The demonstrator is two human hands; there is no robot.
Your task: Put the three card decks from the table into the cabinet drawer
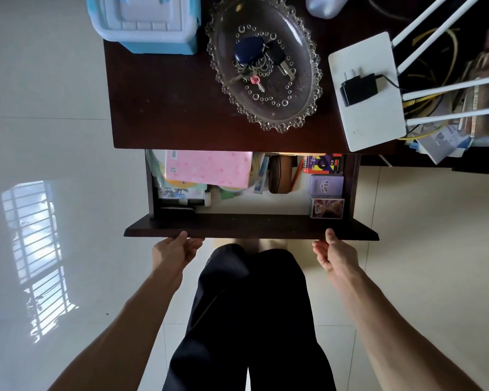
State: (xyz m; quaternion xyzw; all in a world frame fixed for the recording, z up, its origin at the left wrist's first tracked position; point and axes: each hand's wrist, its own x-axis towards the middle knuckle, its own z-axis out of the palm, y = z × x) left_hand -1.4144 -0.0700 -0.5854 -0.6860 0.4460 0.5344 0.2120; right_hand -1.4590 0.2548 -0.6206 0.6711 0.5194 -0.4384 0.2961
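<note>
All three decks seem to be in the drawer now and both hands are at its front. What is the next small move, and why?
Probably push the drawer front in to close it. Three decks, red, purple and dark, lie in a row along the drawer's right side, and none shows on the tabletop. The left hand and right hand already touch the front's lower edge, holding nothing.

Three card decks in an open cabinet drawer (249, 225).

The dark wooden drawer is pulled partway out from under the worktop. The three decks lie in a row along its right side wall, front to back. Nearest the drawer front is a deck with a dark, patterned face (327, 208). Just behind it, touching or nearly so, is a lilac deck (326, 185). Furthest back, partly under the worktop edge, is a red and purple deck (323, 164).
</note>
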